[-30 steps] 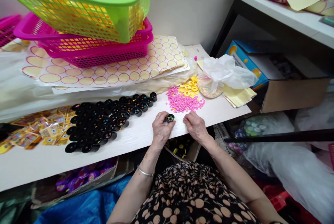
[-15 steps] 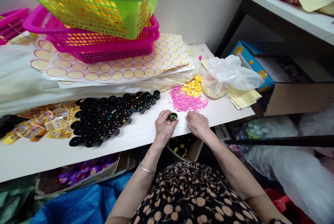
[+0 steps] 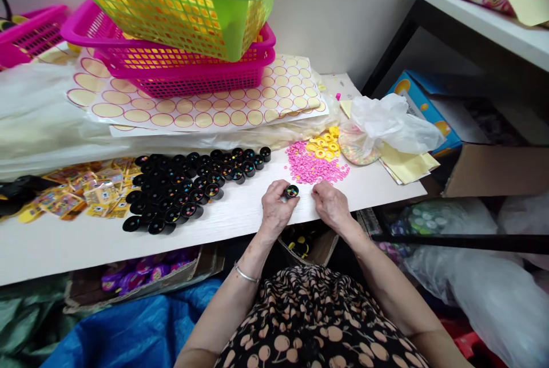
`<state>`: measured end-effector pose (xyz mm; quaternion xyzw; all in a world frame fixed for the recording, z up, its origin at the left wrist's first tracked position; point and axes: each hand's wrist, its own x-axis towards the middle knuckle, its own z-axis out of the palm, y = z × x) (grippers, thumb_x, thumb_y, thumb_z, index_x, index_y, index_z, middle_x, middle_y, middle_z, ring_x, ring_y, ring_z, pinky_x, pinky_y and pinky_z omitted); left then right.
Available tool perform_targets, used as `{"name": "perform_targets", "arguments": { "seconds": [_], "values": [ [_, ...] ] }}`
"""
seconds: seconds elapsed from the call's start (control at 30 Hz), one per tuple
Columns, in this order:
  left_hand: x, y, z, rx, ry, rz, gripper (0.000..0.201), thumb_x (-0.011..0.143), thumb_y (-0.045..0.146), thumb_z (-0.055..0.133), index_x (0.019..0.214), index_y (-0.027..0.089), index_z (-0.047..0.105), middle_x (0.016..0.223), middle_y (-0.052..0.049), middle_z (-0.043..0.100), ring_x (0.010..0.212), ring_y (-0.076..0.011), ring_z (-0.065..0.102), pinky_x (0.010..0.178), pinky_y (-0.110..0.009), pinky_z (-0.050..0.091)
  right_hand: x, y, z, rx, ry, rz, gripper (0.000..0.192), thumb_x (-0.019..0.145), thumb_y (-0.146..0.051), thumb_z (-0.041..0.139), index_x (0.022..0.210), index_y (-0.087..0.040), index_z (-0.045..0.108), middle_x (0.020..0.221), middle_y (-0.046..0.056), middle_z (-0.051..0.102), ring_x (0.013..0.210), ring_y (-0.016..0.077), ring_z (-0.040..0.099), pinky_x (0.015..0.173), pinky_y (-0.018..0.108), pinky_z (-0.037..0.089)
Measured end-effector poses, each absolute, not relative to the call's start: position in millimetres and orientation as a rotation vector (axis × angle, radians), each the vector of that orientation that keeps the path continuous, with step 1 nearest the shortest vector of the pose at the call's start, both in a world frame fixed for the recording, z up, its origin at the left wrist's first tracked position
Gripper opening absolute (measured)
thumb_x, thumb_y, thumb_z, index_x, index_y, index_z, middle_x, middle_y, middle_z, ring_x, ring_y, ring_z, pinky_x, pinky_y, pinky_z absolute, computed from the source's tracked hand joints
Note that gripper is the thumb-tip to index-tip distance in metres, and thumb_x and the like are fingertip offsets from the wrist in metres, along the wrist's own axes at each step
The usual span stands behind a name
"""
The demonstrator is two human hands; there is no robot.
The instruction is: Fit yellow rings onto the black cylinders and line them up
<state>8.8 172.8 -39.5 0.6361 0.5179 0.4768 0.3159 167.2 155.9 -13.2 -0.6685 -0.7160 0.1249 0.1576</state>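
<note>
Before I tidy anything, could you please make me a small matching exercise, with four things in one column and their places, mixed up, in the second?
Things
1. Lone black cup
2. Green basket
3. Yellow rings
4. Silver bracelet

Places
A. On top of a pink basket
B. Around the left forearm
C. In the left hand
D. At the far edge of the spread of pink pieces

Right pairs: 1-C, 2-A, 3-D, 4-B
</note>
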Motion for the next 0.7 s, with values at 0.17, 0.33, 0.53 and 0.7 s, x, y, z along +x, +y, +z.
{"name": "perform_targets", "arguments": {
  "seconds": [0.17, 0.33, 0.53, 0.7],
  "values": [
    [10, 172, -42, 1.71, 1.386, 1.25, 0.027, 0.062, 0.017, 0.069, 0.088, 0.021, 0.064, 0.083, -0.002, 0.065, 0.079, -0.0167, 0.057, 0.074, -0.031, 0.047, 155, 162, -2, -1.568, -1.965, 0.359, 0.014, 0.086, -0.019, 0.042, 0.084, -0.019, 0.056, 0.082, 0.004, 0.055, 0.079, 0.0166, 0.051, 0.069, 0.026, 0.038],
    [10, 171, -41, 1.734, 1.382, 1.242, 0.026, 0.062, 0.013, 0.066, 0.087, 0.021, 0.066, 0.084, -0.001, 0.067, 0.079, -0.0167, 0.057, 0.074, -0.031, 0.047, 143, 171, 12, -1.415, -2.129, 0.364, 0.014, 0.084, -0.019, 0.048, 0.077, -0.019, 0.06, 0.079, 0.004, 0.055, 0.08, 0.0174, 0.048, 0.072, 0.028, 0.037],
    [8, 171, -40, 1.771, 1.395, 1.21, 0.028, 0.061, 0.009, 0.061, 0.085, 0.021, 0.066, 0.083, -0.001, 0.067, 0.079, -0.0177, 0.057, 0.075, -0.032, 0.047, 139, 173, 16, -1.488, -2.28, 0.344, 0.017, 0.083, -0.016, 0.048, 0.076, -0.019, 0.062, 0.078, 0.004, 0.056, 0.079, 0.0176, 0.046, 0.07, 0.029, 0.035],
    [8, 170, -37, 1.79, 1.373, 1.203, 0.025, 0.063, 0.009, 0.06, 0.084, 0.022, 0.065, 0.082, -0.001, 0.067, 0.079, -0.0175, 0.057, 0.074, -0.032, 0.046, 138, 173, 19, -1.478, -2.375, 0.278, 0.02, 0.085, -0.017, 0.045, 0.076, -0.019, 0.062, 0.077, 0.004, 0.055, 0.077, 0.018, 0.044, 0.068, 0.029, 0.033]
  ]
}}
